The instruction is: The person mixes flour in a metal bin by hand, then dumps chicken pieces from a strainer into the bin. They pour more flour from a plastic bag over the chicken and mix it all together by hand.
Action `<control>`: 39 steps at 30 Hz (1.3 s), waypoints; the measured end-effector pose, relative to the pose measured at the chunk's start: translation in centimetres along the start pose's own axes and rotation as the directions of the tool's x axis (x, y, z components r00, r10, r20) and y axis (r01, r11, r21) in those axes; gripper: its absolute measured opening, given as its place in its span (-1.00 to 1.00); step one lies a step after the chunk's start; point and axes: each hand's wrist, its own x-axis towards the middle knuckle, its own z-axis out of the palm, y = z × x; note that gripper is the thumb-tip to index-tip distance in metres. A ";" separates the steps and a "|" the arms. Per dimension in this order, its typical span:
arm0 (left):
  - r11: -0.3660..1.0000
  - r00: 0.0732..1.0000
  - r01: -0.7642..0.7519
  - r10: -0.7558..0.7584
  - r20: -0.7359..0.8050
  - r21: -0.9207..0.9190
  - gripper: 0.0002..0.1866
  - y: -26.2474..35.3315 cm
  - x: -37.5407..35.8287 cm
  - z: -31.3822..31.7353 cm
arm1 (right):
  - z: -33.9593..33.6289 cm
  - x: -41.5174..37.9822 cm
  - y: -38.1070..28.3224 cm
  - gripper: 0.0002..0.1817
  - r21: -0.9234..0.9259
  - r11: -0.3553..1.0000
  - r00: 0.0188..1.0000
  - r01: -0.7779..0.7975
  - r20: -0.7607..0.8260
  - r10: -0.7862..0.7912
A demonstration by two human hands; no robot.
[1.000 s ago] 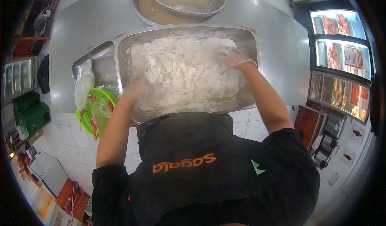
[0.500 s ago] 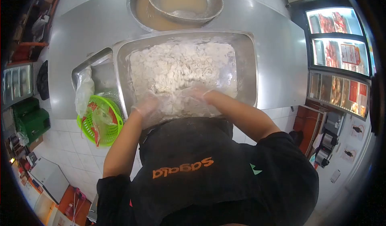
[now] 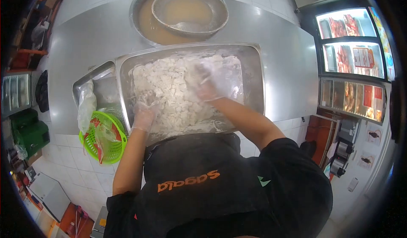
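Observation:
A large metal tray holds many flour-coated pieces in white flour. Both of my hands wear thin clear gloves. My left hand rests among the pieces at the tray's left side, its fingers partly sunk in them and hard to make out. Over the middle right of the pieces is my right hand, smeared by motion, so its fingers and anything in them cannot be told.
Behind the tray stands a metal bowl of cloudy liquid with a round sieve in it. At the left are a smaller metal tray, a plastic bag and a green basket. All sit on a steel table.
My right hand has moved up and away from the tray's near edge. My left hand has shifted a little left, and the hands are farther apart. The view has tilted slightly.

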 end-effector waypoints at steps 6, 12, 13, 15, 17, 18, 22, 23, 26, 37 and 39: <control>0.952 0.976 0.179 -0.203 0.074 0.247 -0.12 8.3 -1.7 -0.6 | 0.0 0.3 -3.1 -0.10 0.066 0.989 0.955 0.131 0.258 -0.143; 0.807 0.961 0.084 -0.221 0.168 0.585 -0.09 7.3 -1.8 -0.1 | -6.3 -0.2 -8.0 -0.15 -0.091 0.977 0.891 -0.191 0.402 0.211; 0.827 0.955 0.101 -0.236 0.178 0.553 -0.10 7.3 -1.5 -0.2 | -5.4 -0.6 -8.2 -0.17 -0.189 0.982 0.911 -0.022 0.401 0.098; 0.879 0.960 0.062 -0.182 0.213 0.473 -0.13 7.3 -1.7 -0.5 | -2.8 -1.0 -7.3 -0.20 -0.376 0.875 0.898 0.305 0.420 -0.133; 0.924 0.964 -0.053 -0.051 0.259 0.379 -0.18 7.2 -2.5 -0.7 | -1.6 -0.4 -5.5 -0.11 -0.281 0.935 0.931 0.216 0.349 -0.110; 0.970 0.954 -0.002 -0.071 0.292 0.243 -0.22 8.5 -3.1 -1.1 | -1.6 0.1 -4.7 -0.06 -0.231 0.957 0.944 0.173 0.316 -0.094; 0.902 0.888 0.266 -0.092 0.450 -0.341 -0.29 10.6 -4.3 -2.9 | -4.9 2.9 -4.3 -0.12 0.065 0.939 0.837 -0.338 0.478 0.268; 0.814 0.866 0.344 -0.082 0.493 -0.468 -0.30 9.5 -4.2 -3.2 | -5.5 3.3 -4.1 -0.12 0.117 0.920 0.827 -0.374 0.491 0.274; 0.985 0.949 0.012 0.044 0.312 -0.175 -0.35 6.4 -3.3 -3.8 | -8.2 4.3 -8.6 -0.06 0.170 0.951 0.834 -0.260 0.535 0.133; 0.995 0.995 -0.097 0.098 -0.025 0.025 -0.42 5.9 -2.3 -1.9 | -3.6 2.8 -6.2 -0.48 -0.271 0.932 0.904 0.240 0.413 -0.112; 0.994 0.999 -0.034 0.029 0.045 0.108 -0.36 8.5 -3.1 -3.1 | -5.3 2.1 -5.4 -0.49 -0.051 0.998 0.957 -0.045 0.285 0.057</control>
